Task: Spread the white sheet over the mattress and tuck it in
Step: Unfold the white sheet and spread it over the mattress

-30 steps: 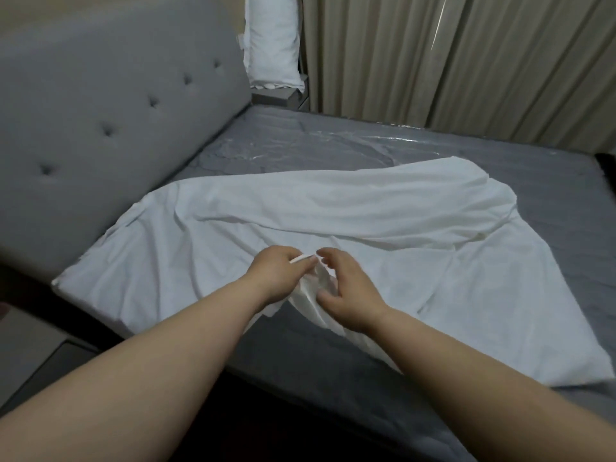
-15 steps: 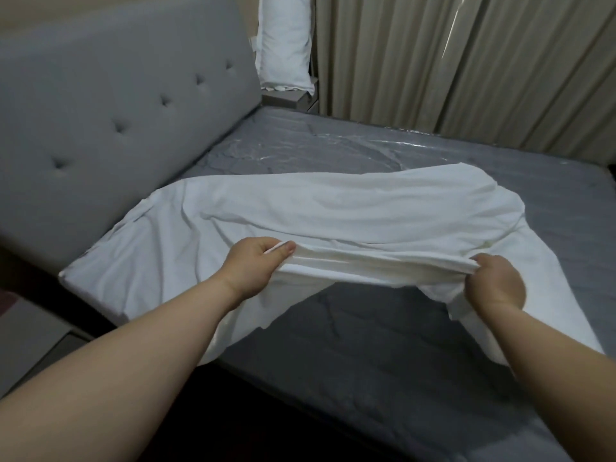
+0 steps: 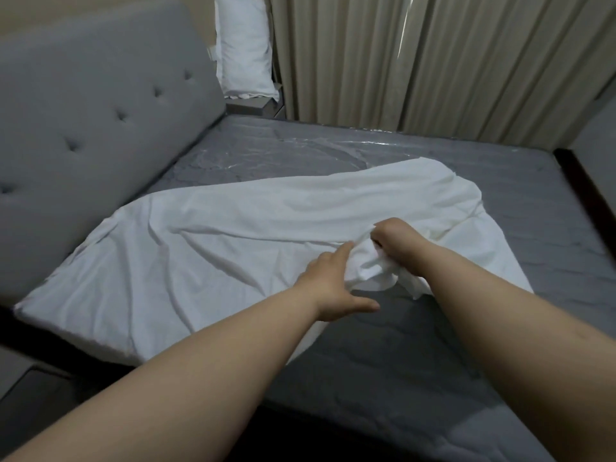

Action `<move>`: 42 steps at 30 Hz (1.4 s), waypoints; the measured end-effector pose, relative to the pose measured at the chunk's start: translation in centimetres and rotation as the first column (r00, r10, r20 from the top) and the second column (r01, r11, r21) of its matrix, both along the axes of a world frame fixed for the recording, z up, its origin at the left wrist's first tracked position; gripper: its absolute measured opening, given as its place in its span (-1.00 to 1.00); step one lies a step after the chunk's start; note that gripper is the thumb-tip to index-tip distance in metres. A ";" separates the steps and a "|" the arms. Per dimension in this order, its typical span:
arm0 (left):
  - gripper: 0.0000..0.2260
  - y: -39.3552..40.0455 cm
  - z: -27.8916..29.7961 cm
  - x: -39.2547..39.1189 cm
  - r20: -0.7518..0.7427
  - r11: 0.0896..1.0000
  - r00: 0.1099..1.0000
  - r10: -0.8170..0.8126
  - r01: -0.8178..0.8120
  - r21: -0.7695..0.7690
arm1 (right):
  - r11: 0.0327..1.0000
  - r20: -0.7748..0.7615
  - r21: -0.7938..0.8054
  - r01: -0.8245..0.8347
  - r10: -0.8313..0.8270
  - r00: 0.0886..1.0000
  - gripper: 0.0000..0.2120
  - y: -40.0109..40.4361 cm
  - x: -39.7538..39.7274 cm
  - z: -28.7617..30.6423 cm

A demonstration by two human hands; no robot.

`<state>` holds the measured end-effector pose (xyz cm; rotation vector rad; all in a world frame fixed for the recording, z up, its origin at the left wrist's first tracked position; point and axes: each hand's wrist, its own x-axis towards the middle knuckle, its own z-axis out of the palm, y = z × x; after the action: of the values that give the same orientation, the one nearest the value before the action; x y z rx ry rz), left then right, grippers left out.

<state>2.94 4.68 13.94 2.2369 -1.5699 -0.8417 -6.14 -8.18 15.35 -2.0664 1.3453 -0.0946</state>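
Quilted grey mattress (image 3: pixel 416 355) | rumpled white sheet (image 3: pixel 206 248) | right hand (image 3: pixel 396 241) fingers clutch fold | left hand (image 3: pixel 328 288) fingers straight

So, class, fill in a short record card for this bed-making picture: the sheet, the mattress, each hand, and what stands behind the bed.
sheet: white sheet lies crumpled on the near, headboard-side part of the bed, not spread out
mattress: grey mattress mostly bare; shiny plastic film at its far side
left hand: left hand fingers extended, reaching into the bunched fabric
right hand: right hand grips a bunch of the sheet
headboard: grey tufted headboard
background: white pillow standing upright, beige curtains
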 end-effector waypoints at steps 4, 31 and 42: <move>-0.71 -1.7 0.2 -1.3 0.007 0.958 0.976 0.218 -0.213 -0.195 | 0.995 -0.003 -0.079 -0.058 0.058 0.998 -0.78 0.0 -1.8 -0.9; -0.71 2.0 4.2 -10.8 0.136 0.990 0.985 0.106 -0.091 -0.112 | 0.741 0.462 -0.301 0.600 -0.437 0.772 -0.70 -5.8 -26.1 4.6; -0.07 5.1 2.9 -24.1 0.091 0.931 0.989 0.119 -0.143 0.335 | 0.993 0.262 0.079 -0.093 0.069 0.963 -0.75 2.9 -30.5 3.3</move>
<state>-21.20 9.81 16.85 2.6039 -1.3671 -1.0775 -36.65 -5.32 18.62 -1.9532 1.0855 -0.2540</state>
